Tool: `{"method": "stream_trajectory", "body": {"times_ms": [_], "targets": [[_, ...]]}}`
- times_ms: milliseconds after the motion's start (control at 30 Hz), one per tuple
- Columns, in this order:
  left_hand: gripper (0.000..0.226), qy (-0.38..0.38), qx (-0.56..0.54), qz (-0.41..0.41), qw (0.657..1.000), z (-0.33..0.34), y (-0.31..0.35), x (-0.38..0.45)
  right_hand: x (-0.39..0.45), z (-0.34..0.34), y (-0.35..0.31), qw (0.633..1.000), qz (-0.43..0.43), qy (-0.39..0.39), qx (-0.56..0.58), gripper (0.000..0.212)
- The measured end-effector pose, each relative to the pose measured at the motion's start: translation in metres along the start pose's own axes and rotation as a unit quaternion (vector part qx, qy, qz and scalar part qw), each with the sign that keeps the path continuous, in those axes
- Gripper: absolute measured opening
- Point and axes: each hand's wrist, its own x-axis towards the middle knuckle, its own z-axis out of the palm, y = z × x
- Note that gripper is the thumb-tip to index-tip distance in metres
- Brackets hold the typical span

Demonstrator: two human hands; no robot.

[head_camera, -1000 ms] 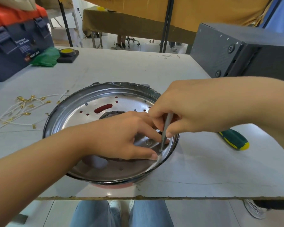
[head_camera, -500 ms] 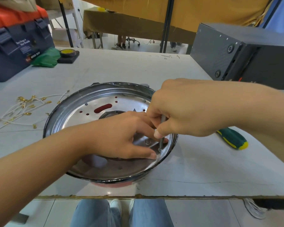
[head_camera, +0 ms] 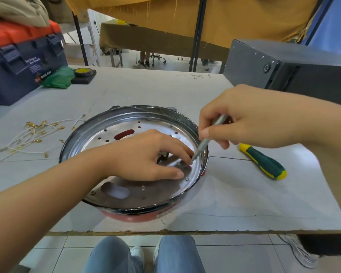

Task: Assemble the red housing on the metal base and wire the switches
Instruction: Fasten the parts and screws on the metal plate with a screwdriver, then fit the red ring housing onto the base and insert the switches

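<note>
White table [head_camera: 146, 91] with a worn, chipped front edge, a thin dark line across the top on the right. In the middle, near the front edge, a round metal base [head_camera: 114, 196], shiny, with holes, screws and a red slot; under it, at the front, a strip of the red housing [head_camera: 138, 217] in view. Left hand [head_camera: 146, 156] inside the metal base, palm down, fingers bent and pressing on the plate, thumb flat near a screw; whether something small is between the fingertips, cannot tell. Right hand [head_camera: 250, 119] above the right rim, fingers and thumb pinching a thin metal tool [head_camera: 202, 145], tilted, its tip down inside the base just beside the left fingertips. On the table right of the base, a screwdriver handle [head_camera: 264, 162], green and yellow, lying apart from both hands. On the left side, a loose bunch of white wires [head_camera: 30, 134] with brass ends. Further back on the left, a dark blue toolbox [head_camera: 18, 75] with an orange lid, a green bag [head_camera: 57, 78] and a roll of yellow tape [head_camera: 82, 71] on a black block. At the far right, a grey metal box [head_camera: 283, 66]. Behind, other tables under yellow cloth [head_camera: 185, 14], black posts, a pale floor. Below the table edge, white floor tiles, blue jeans and white shoes.
</note>
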Motion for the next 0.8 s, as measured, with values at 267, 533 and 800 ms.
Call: {"method": "stream_trajectory", "body": {"times_ms": [267,533,800], "targets": [[0.030,0.106,0.048,-0.074,0.990,-0.015,0.006,-0.004,-0.020,0.049,0.042,0.894,0.120,0.330,0.280,0.022],[0.054,0.064,0.115,-0.146,0.980,0.012,0.034,-0.001,-0.002,0.114,0.080,0.869,0.235,0.323,0.292,0.025],[0.033,0.107,0.096,-0.129,0.981,0.029,0.043,0.003,0.009,0.133,0.095,0.916,0.264,0.301,0.014,0.027]]}}
